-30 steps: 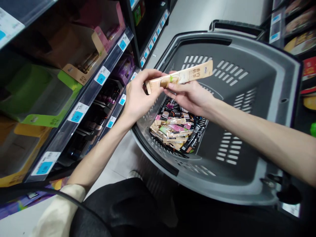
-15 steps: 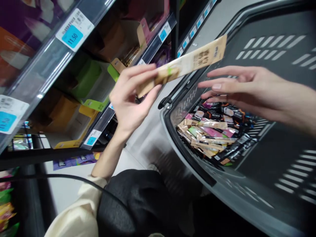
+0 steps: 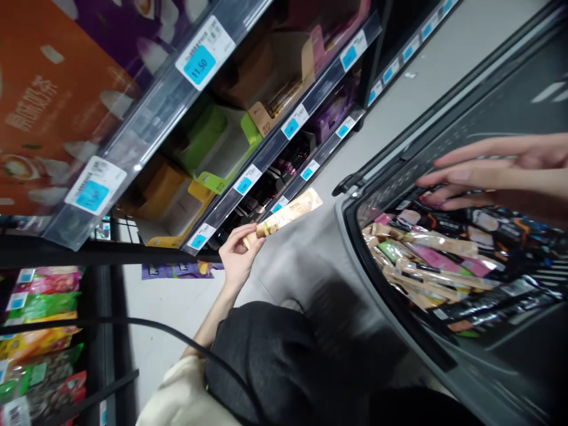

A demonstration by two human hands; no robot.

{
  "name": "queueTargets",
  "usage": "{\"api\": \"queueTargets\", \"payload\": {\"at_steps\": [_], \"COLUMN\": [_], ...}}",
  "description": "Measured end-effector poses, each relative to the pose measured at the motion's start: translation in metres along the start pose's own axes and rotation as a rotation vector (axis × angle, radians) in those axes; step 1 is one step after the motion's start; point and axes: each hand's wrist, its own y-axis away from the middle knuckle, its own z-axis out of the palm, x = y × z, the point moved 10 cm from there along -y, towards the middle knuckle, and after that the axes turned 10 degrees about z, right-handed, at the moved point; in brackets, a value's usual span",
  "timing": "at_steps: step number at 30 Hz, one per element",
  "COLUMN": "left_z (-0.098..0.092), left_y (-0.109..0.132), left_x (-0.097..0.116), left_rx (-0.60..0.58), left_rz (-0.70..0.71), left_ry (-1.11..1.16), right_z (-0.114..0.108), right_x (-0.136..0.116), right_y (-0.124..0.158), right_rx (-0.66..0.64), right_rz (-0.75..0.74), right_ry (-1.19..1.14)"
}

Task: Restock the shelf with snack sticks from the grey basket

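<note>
My left hand [image 3: 239,253] pinches one end of a beige stick sachet [image 3: 290,214], whose far end points up and to the right. It is held in front of the lower shelves. At the right edge, my right hand [image 3: 492,171] holds nothing; its fingers are stretched out and apart. Below that hand, inside a grey shopping basket [image 3: 355,251], lies a pile of stick sachets [image 3: 426,254] in beige, pink, green and black. Part of the pile is hidden by my right hand.
Shelves on the left hold a green display box [image 3: 215,151], a yellow box [image 3: 171,216] and a brown box [image 3: 284,77] with a few sachets. A price rail [image 3: 146,127] runs diagonally. Purple packets [image 3: 171,270] show near the floor. A black cable [image 3: 146,322] crosses the lower left.
My left hand has moved down and away from the basket, still pinching the sachet. My right hand has shifted right and slightly down in view. The camera view has turned, showing more shelf.
</note>
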Motion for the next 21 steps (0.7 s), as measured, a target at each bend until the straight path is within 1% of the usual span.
{"api": "queueTargets", "payload": {"at_steps": [3,7,10,13,14,16,18,21], "left_z": [-0.010,-0.016,-0.014,-0.005,-0.001,0.008,0.021,0.043], "left_y": [-0.007,-0.016,-0.028,-0.051,-0.062,-0.089,-0.118,-0.159], "left_x": [0.003,0.002,-0.002,-0.002,0.002,0.016,0.035,0.058], "left_rx": [0.010,0.041,0.054,0.058,0.061,0.075,0.082,0.076], "left_rz": [-0.005,-0.013,-0.023,-0.016,0.013,0.119,0.261,0.471], "left_ry": [-0.053,-0.115,-0.150,-0.146,-0.145,-0.164,-0.221,-0.349], "right_z": [0.005,0.011,0.012,0.015,0.016,0.018,0.019,0.022], "right_x": [-0.003,-0.006,-0.002,-0.004,-0.007,-0.012,-0.016,-0.020], "right_y": [0.004,0.007,0.005,0.006,0.007,0.010,0.014,0.017], "right_rx": [-0.007,-0.057,-0.076,-0.108,-0.107,-0.095,-0.085,-0.117], "right_rz": [0.000,-0.008,0.025,0.017,0.005,-0.002,0.004,0.004], "right_ry": [0.037,-0.006,-0.025,-0.034,-0.035,-0.026,-0.009,0.018]}}
